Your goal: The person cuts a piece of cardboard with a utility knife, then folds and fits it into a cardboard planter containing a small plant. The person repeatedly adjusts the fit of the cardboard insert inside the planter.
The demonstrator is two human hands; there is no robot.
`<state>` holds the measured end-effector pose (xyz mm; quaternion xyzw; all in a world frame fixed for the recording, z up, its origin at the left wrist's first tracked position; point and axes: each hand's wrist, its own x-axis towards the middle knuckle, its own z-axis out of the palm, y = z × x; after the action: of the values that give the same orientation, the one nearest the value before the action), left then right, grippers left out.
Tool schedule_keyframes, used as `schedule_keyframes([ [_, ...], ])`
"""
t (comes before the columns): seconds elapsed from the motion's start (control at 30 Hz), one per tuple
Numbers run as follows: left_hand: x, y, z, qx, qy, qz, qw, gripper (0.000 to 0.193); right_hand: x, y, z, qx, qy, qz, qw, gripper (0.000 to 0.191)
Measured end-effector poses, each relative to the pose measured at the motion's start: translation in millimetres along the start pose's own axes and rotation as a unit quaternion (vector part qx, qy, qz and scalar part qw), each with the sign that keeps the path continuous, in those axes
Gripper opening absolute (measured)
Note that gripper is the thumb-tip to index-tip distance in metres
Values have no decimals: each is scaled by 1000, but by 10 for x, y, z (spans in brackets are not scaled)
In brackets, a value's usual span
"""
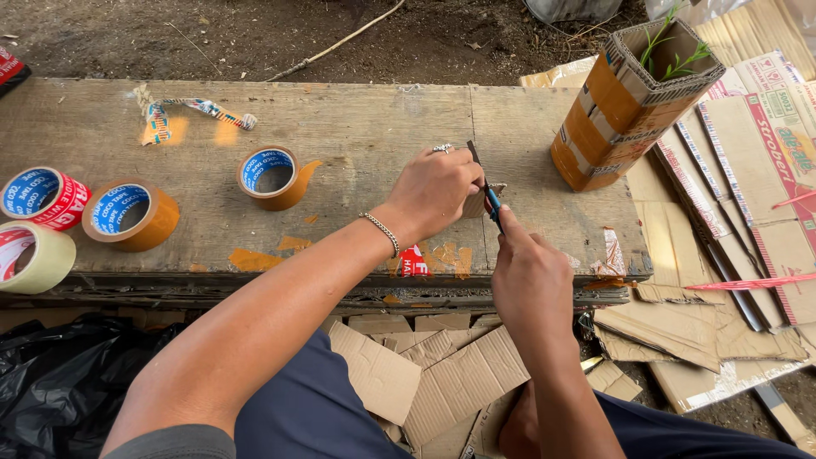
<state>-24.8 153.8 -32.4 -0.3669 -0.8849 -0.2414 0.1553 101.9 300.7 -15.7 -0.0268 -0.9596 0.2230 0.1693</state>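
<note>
From my end, left to right: four tape rolls on the wooden bench, none in use right now — a pale roll at the left edge, a red-and-white roll behind it, a brown roll beside those, and another brown roll further in with its tail stuck to the wood. A twisted scrap of used tape lies near the back edge. Mid-bench, the left hand is closed down on a small cardboard piece, pinning it to the bench; most of the piece is hidden under the fingers. The right hand is wrapped tight around a blue-handled utility knife, blade against that piece. I judge the cut is in progress; I can't tell how far through it is. Right of the hands, a tall cardboard box tube wrapped in brown tape stands upright with green sprigs inside, so that part looks finished. Flattened cartons lie right of the bench, cardboard offcuts on the ground between my knees, black plastic bag lower left. I read it as well along: container built, small piece left to trim.
</note>
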Motion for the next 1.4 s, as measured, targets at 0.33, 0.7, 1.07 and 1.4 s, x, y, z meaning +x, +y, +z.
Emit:
schedule_keyframes([
  [0.33,102,-111,123,72,8,-15,997,13,27,294,674,27,51,-68,996,52],
  [0.7,192,-144,147,79,14,-17,997,13,-163,502,969,39,54,-74,995,70],
  [1.07,219,-194,139,78,28,-13,996,13,-256,589,1094,19,50,-71,996,71],
  [1.4,247,-215,154,86,3,-34,996,13,-428,649,1180,22,13,-45,999,64],
])
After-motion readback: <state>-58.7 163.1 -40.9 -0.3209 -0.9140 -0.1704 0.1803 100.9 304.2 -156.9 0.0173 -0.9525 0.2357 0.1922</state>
